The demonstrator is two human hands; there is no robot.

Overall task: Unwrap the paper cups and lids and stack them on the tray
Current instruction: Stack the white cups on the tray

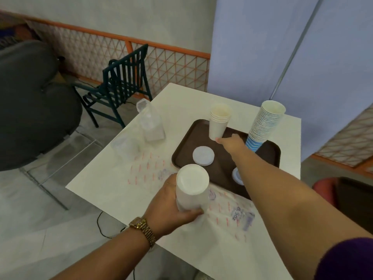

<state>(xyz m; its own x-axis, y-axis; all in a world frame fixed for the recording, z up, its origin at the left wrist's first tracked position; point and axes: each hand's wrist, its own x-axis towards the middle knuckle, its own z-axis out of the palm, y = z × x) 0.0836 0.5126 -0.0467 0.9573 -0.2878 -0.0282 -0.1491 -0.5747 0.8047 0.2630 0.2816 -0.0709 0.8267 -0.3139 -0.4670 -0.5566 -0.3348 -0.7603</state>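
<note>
A brown tray [187, 146] lies on the white table [125, 178]. My right hand [232, 143] reaches over the tray and grips the base of a short stack of plain white cups [219, 120], which stands slightly tilted. My left hand [171, 205] grips a second stack of white cups [191, 186], held bottom-up near the table's front edge. A tall stack of blue-patterned cups [264, 126] stands at the tray's far right. White lids [203, 156] lie on the tray; another lid pile [236, 175] shows partly behind my right forearm.
Clear plastic wrappers with red print [147, 168] lie flat on the table in front of the tray. Clear wrapped packs [150, 123] stand at the table's left edge. A dark green chair [121, 81] stands beyond the table; a blue screen [282, 47] rises behind.
</note>
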